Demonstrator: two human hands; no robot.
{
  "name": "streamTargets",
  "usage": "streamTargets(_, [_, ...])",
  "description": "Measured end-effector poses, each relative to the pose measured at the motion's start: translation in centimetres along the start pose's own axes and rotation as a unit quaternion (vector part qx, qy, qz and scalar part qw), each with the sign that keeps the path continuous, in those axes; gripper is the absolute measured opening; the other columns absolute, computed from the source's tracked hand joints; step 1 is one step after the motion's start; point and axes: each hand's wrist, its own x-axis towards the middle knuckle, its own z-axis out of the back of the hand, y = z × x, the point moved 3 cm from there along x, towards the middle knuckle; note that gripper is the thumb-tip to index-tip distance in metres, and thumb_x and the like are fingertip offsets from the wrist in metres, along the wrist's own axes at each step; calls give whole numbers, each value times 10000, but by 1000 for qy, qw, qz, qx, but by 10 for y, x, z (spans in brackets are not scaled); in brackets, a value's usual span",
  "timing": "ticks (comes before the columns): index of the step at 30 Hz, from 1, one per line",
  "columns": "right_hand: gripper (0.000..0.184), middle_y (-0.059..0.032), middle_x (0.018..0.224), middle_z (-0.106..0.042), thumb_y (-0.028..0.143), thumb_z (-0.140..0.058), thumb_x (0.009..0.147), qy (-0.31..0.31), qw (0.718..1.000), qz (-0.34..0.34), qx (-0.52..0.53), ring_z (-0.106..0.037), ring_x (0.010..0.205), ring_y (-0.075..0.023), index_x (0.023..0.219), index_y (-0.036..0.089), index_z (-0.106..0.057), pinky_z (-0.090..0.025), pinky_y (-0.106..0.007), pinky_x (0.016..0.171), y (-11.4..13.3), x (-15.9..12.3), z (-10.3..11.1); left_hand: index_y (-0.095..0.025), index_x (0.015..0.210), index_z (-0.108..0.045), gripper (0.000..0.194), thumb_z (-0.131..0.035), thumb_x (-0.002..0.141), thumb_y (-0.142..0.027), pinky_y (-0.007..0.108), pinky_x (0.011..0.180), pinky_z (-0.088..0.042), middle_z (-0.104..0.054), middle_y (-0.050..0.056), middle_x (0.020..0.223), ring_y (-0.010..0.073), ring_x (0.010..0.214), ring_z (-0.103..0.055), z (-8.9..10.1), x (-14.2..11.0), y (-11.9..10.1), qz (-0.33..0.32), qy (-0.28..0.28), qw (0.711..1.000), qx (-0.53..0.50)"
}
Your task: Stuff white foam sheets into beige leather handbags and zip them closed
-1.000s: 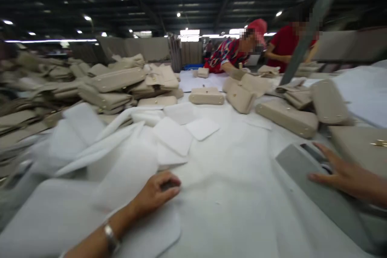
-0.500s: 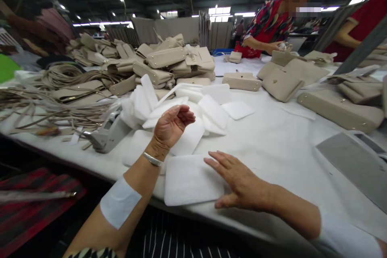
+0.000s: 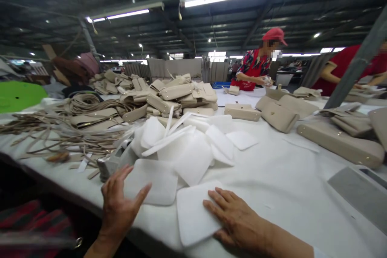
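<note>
My right hand (image 3: 234,217) lies with its fingers stretched out on the right part of a white foam sheet (image 3: 193,219) near the table's front edge. My left hand (image 3: 121,199) is open, thumb and fingers apart, at the left end of another foam sheet (image 3: 159,183); whether it touches that sheet I cannot tell. Behind both hands rises a loose pile of white foam sheets (image 3: 193,159), some flat and some standing on edge. A grey tape-dispenser-like tool (image 3: 116,161) sits left of the pile, partly hidden.
Beige handbags (image 3: 178,92) are heaped behind the foam, with coiled straps (image 3: 84,105) to the left. More bags (image 3: 341,145) and a grey panel-like object (image 3: 359,197) lie at right. A slanted metal post (image 3: 356,60) and a co-worker in a red cap (image 3: 252,68) stand beyond.
My left hand has come down from the foam pile toward the front left, its fingers opening out. My right hand now rests on the front sheet, which lies turned. The view has tilted upward.
</note>
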Motion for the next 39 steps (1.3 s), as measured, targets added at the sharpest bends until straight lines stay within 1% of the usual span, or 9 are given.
streamTargets(2, [690,-131,1453,-360,237,-549,767,-23,999,21,-16,-367,1300,-363,1429,234,-352,-344,-531,1037,-6,0,-3,-190,1427,-250,1011,-722,601,-529,534,1065,-298,-374,155,1420,370,1286,-364,-13,-6,18,11,102,993,53])
streamTargets(5, [606,-94,1369,-490,124,-461,780,-123,989,70,-47,-486,1227,-270,1380,210,-425,-420,-438,1009,-19,-1,-4,-207,1467,-116,1128,-738,566,-476,513,1044,-348,-296,146,1472,365,1296,-359,-37,-10,36,38,258,963,69])
streamTargets(13, [604,-99,1353,-487,30,-366,833,-499,862,26,-86,-421,1276,-209,1415,188,-344,-381,-416,1061,-55,3,71,-189,1464,-204,1012,-709,609,-384,475,1131,-242,-248,119,1513,333,1388,-217,-98,26,1,-25,334,942,-27])
streamTargets(16, [652,-90,1353,-484,12,-377,797,-523,843,-37,-118,-429,1264,-221,1420,201,-340,-368,-435,1072,-75,33,82,-114,1459,-209,1022,-703,613,-405,457,1140,-218,-202,161,1522,313,1401,-192,-118,39,-17,-25,371,928,-2])
streamTargets(20, [841,-65,1333,-510,-80,-336,686,-464,866,-88,-166,-448,1247,-223,1462,232,-254,-438,-412,1014,-110,76,40,-113,1421,-315,984,-741,574,-373,443,1110,-262,-210,178,1516,329,1381,-241,-117,57,-39,-51,420,902,92])
streamTargets(25, [958,-16,1462,-367,-128,-304,659,-415,879,-134,-191,-323,1342,-229,1495,279,-74,-393,-420,1057,-133,88,-6,-217,942,-670,212,-568,793,-329,333,806,-472,-700,51,942,225,880,-640,-88,104,-72,-129,398,904,83])
streamTargets(29, [941,-4,1488,-322,-110,-311,667,-407,879,-140,-206,-309,1350,-231,1494,273,-76,-390,-410,1062,-131,86,-5,-207,822,-645,200,-493,851,-334,279,712,-459,-676,31,806,179,761,-616,-98,182,-78,-156,224,961,29])
streamTargets(33, [939,2,1490,-316,-80,-321,640,-401,884,-135,-199,-318,1346,-246,1494,258,-125,-413,-412,1039,-133,88,-3,-143,1114,-588,375,-586,765,-279,363,950,-399,-616,131,1093,284,1091,-520,-155,276,-58,-166,114,973,114])
streamTargets(39, [727,-12,1425,-422,181,-452,807,-401,883,-78,-230,-476,1227,-276,1488,231,-203,-520,-356,878,-163,90,-14,-82,1372,-328,751,-647,711,-241,534,1039,-251,-393,213,1382,414,1310,-249,-253,373,-28,-123,138,957,223])
